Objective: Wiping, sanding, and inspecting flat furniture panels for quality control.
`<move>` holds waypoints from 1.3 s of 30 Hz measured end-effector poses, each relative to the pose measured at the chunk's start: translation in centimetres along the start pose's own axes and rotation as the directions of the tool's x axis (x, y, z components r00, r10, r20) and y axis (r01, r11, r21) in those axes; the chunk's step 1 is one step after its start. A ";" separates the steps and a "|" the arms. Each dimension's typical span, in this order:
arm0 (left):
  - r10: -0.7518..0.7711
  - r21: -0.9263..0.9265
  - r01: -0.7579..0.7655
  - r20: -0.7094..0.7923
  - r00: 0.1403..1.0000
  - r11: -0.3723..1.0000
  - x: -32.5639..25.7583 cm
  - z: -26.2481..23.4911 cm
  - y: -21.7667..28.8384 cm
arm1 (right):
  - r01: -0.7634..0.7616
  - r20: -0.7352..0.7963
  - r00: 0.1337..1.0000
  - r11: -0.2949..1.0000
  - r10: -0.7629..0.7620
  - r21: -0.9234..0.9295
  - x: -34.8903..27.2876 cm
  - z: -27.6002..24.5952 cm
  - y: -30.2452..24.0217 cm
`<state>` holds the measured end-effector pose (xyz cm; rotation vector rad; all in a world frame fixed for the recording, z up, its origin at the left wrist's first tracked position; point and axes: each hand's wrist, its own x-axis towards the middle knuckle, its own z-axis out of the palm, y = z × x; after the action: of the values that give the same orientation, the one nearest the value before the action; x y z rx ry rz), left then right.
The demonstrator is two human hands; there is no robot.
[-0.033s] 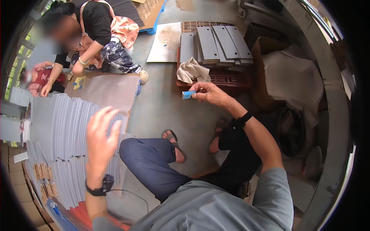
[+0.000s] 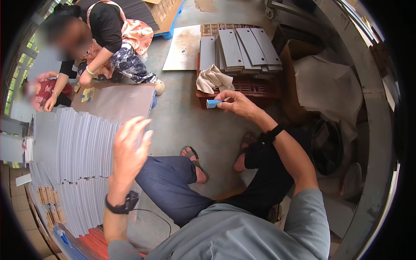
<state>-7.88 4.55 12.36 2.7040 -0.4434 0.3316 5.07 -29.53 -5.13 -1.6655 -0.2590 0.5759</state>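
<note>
One small blue piece (image 2: 212, 103), pinched in your right hand (image 2: 236, 102) between thumb and fingertips, held above the floor just in front of the red crate (image 2: 255, 89). Your left hand (image 2: 130, 149) was spread wide open, fingers apart, holding nothing, raised over the fanned grey sheets (image 2: 82, 147). The crate carried about five grey panels (image 2: 242, 47) plus one beige cloth (image 2: 213, 79). Two other people (image 2: 108, 39) sat by a grey board (image 2: 117, 102).
</note>
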 end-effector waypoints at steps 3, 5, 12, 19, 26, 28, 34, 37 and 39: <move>0.030 -0.189 -0.009 0.110 0.993 0.982 4.6 9.7 2.1 | 0.016 -0.226 0.974 0.997 0.002 0.077 0.5 -3.3 4.4; 0.025 -0.245 0.020 0.180 0.983 0.969 7.6 15.5 2.4 | -0.058 -0.472 0.881 0.995 0.013 -0.082 0.7 -6.1 7.4; -0.104 -0.181 0.179 0.363 0.926 0.967 12.2 24.0 1.2 | -0.332 -0.669 0.728 0.776 -0.151 -0.536 0.1 -13.2 14.3; -0.149 -0.166 0.229 0.392 0.908 0.959 14.2 25.2 -0.1 | -0.374 -0.706 0.699 0.783 -0.113 -0.496 -1.4 -18.1 16.8; -0.201 -0.126 0.273 0.407 0.891 0.954 15.3 24.8 -1.4 | -0.313 -0.571 0.739 0.569 -0.358 -0.761 1.0 -14.0 11.2; -0.214 -0.125 0.281 0.388 0.897 0.952 15.7 24.6 -1.3 | -0.115 -0.481 0.809 0.711 -0.339 -0.694 2.8 -10.8 9.5; -0.274 -0.215 0.309 0.178 0.945 0.926 18.3 27.3 -3.8 | -0.187 -0.531 0.829 0.806 -0.177 -0.561 10.7 -1.8 8.6; -0.361 -0.269 0.394 0.165 0.918 0.879 21.1 29.0 -5.1 | 0.100 -0.208 0.939 0.797 -0.273 -0.596 11.9 -1.8 12.3; -0.465 -0.206 0.495 0.178 0.867 0.844 22.7 29.5 -8.8 | 0.286 0.177 0.958 0.775 -0.225 -0.564 11.1 0.2 8.9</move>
<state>21.05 -5.46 -10.60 2.4840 0.1668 -0.0325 13.04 -25.65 -16.25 -2.1505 -0.7945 0.3867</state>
